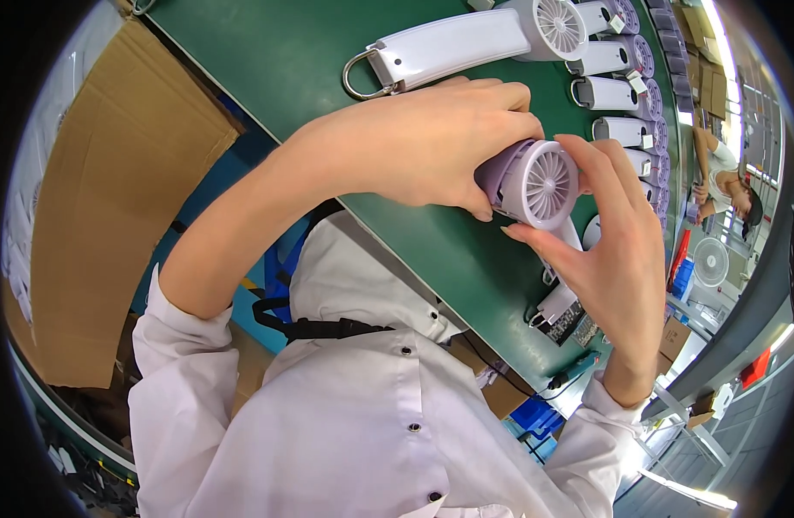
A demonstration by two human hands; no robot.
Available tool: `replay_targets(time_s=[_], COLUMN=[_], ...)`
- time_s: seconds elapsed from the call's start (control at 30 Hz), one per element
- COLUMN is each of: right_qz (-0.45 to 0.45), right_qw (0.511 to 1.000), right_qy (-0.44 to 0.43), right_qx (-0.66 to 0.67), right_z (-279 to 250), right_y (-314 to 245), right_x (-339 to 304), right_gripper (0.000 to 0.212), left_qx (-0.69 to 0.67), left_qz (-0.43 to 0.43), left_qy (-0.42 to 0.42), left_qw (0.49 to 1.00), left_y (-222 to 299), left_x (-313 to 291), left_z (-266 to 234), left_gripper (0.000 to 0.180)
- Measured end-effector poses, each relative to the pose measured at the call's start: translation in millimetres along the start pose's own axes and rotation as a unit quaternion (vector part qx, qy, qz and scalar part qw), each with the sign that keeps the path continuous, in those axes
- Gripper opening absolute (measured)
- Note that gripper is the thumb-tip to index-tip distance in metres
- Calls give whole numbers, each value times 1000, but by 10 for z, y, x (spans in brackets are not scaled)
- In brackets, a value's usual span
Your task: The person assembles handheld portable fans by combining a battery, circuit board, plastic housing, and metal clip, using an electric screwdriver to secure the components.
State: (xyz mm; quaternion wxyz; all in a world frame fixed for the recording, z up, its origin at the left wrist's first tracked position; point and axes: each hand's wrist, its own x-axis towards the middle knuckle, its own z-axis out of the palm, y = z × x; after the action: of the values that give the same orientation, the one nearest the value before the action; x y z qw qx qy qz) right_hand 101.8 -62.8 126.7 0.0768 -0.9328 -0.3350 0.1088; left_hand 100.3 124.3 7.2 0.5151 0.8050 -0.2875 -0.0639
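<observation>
Between my two hands is the lilac round head of a handheld fan (550,185), its slatted grille turned toward me. My left hand (449,138) wraps round the purple housing from behind and from the left, thumb underneath. With thumb and fingertips, my right hand (617,233) grips the grille's rim from the right. A gap shows between the rim and the housing on the left side. Just beyond my left hand lies a white handheld fan (457,47) with a metal ring at its handle's end. White parts lie below the held head, partly hidden by my right hand.
Several white-and-lilac fans (608,93) lie in a row along the far right of the green table (302,52). A green-handled tool (574,369) lies at the near right edge. On the left stands a cardboard box (112,190). Another person (727,186) works further right.
</observation>
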Motion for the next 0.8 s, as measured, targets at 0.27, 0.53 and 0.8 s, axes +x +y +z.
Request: replay_targets(time_s=[0.27, 0.53, 0.8], right_qz=[-10, -34, -52], right_qw=[999, 999, 997], right_qy=[-20, -18, -5], right_qx=[23, 22, 60], right_z=[5, 0, 30], right_y=[53, 50, 171], right_x=[40, 73, -7], right_gripper=[66, 63, 65], left_qx=[-2, -1, -15], left_qz=[-8, -11, -6], left_qy=[-7, -27, -31], left_qw=[1000, 1000, 999], left_y=[-16, 20, 84], left_x=[23, 24, 111], left_z=[19, -43, -104], left_gripper=[66, 71, 62])
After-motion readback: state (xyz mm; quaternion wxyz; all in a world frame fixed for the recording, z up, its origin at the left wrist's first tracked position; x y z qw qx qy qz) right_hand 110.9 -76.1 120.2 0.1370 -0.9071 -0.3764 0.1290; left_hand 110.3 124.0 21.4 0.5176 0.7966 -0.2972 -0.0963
